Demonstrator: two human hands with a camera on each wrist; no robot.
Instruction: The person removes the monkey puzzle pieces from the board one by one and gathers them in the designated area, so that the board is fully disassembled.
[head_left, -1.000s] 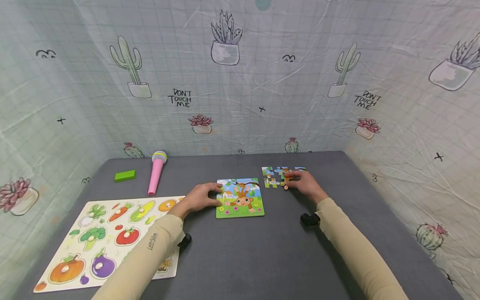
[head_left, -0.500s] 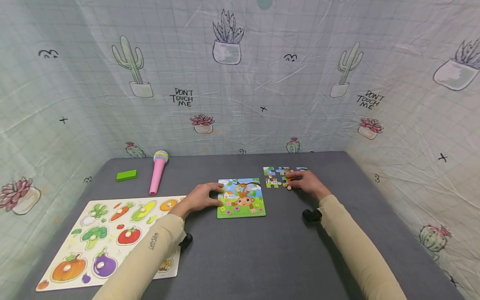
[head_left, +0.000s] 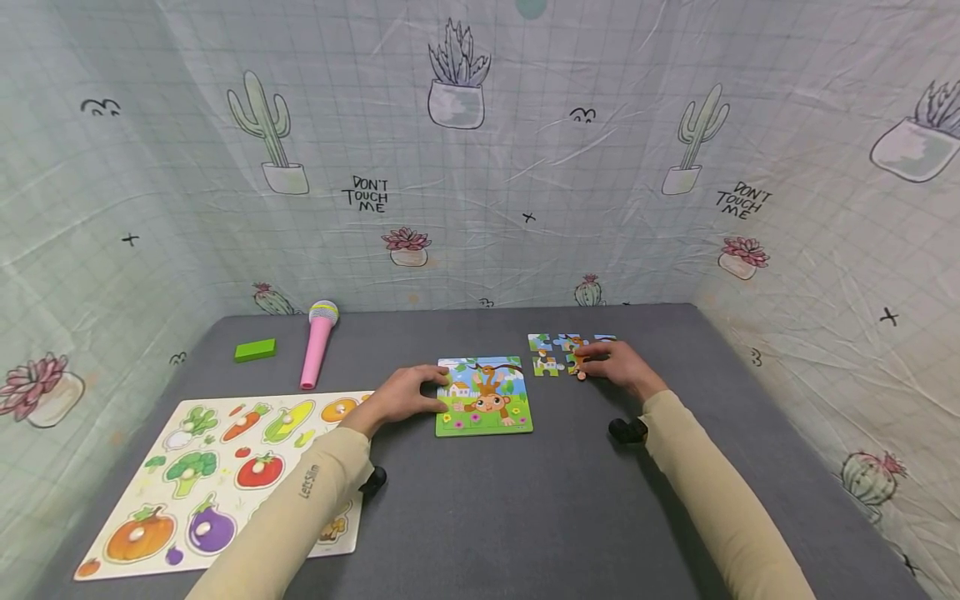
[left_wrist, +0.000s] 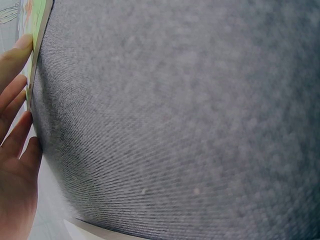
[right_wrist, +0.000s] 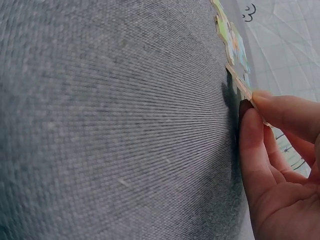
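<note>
A square jigsaw board (head_left: pixel 487 397) with a monkey picture lies flat near the middle of the table. My left hand (head_left: pixel 405 393) rests at its left edge, thumb and fingers spread apart; in the left wrist view the thumb (left_wrist: pixel 17 52) touches the board's face. My right hand (head_left: pixel 617 368) is at the loose puzzle pieces to the right of the board. In the right wrist view its thumb and finger pinch a puzzle piece (right_wrist: pixel 241 85), which is slightly tilted, one edge off the cloth. Beside it lie other puzzle pieces (head_left: pixel 546 365), some partly hidden by the hand.
A large vegetable peg puzzle (head_left: pixel 300 483) lies at the left, partly under the left forearm. Behind it are a pink toy microphone (head_left: pixel 316 346) and a green block (head_left: pixel 256 350). A printed cloth (head_left: pixel 480 167) walls the grey table (head_left: pixel 510 517) at back and sides.
The whole head view has shifted slightly to the right. Both hands keep nearly the same places, the left at the board and the right at the loose pieces.
</note>
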